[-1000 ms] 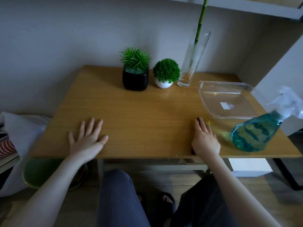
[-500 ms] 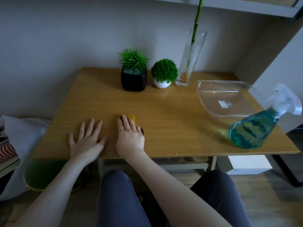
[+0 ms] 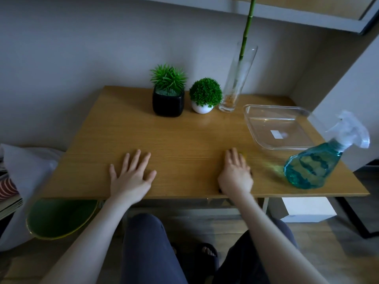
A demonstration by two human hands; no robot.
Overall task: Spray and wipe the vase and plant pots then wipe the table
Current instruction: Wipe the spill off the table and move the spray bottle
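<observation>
Both hands flat: left hand (image 3: 131, 177) bare, right hand (image 3: 235, 173) pressing what seems a yellow sponge (image 3: 245, 155); overswing could topple the spray bottle (image 3: 313, 165).

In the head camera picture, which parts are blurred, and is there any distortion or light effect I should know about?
Head view: dim, cool lighting overall. The right hand and the yellow cloth under it look smeared, likely from motion; the left hand is sharper. The spray bottle is soft near the frame edge and casts a greenish glow on the table. Wide-angle bending tilts the glass vase.
</observation>
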